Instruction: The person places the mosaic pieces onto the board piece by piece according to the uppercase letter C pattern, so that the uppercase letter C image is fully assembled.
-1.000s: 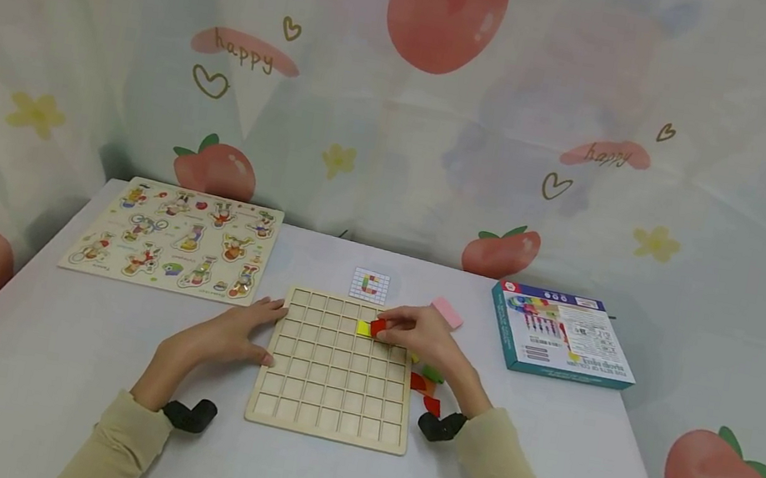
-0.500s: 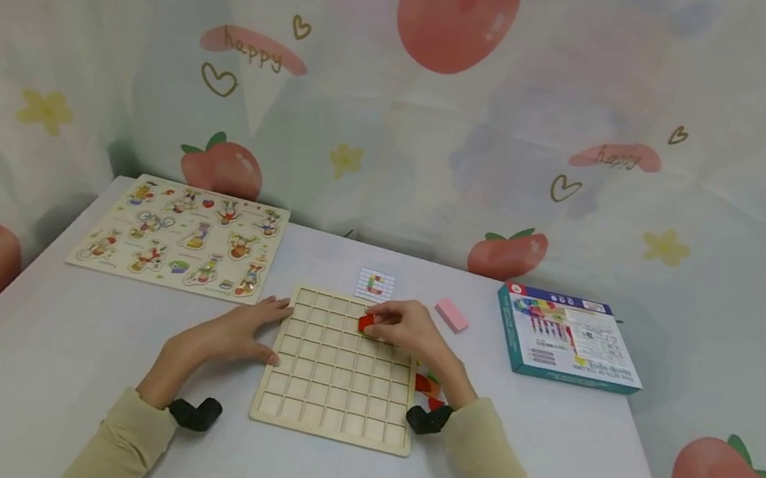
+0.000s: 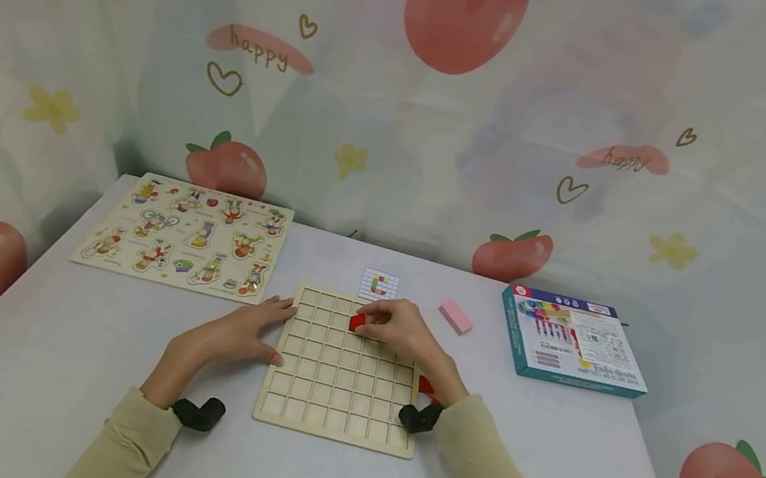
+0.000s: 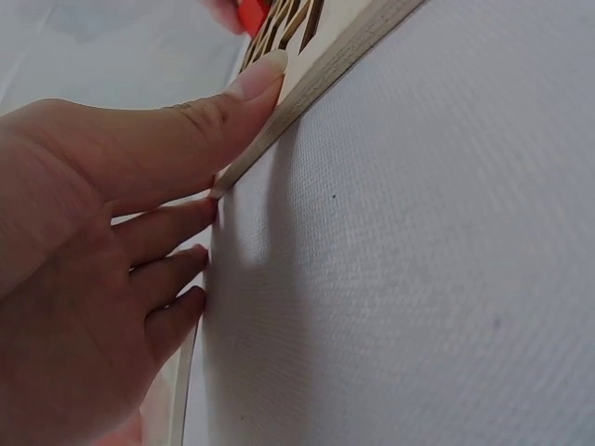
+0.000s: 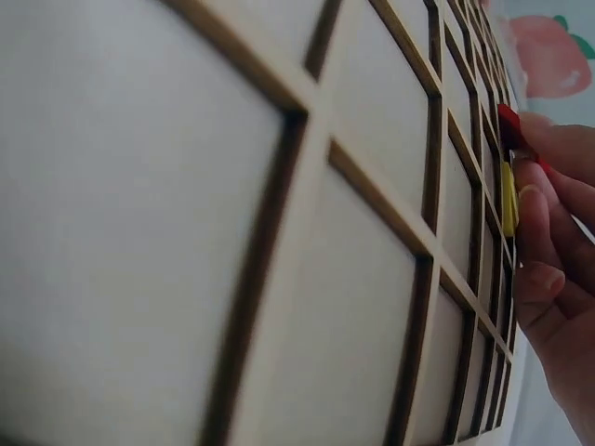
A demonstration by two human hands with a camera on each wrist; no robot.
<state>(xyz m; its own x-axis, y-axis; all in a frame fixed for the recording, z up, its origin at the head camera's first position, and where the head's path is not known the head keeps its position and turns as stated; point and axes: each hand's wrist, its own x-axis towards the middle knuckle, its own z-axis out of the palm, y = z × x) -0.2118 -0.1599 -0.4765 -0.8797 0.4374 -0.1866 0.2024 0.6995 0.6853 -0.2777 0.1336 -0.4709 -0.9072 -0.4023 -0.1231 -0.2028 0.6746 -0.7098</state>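
A small red wooden tile sits at the fingertips of the right hand, low over a cell in the far rows of the pale wooden grid board; the fingers curl round the tile and pinch it. In the right wrist view a yellow tile shows in a cell just beside those fingers. The left hand lies flat and relaxed, its straight thumb and fingertips pressed against the board's left edge, gripping nothing. The step in hand appears to be seating the red tile in a cell next to the yellow one; the next move likely calls for squaring the tile with the cell walls before releasing it. Just beyond the right hand lies a small white pattern card, and farther to its right a pink block and a blue box. More coloured pieces lie beneath the right wrist. Beyond the left hand rests a wooden picture puzzle on the white table.
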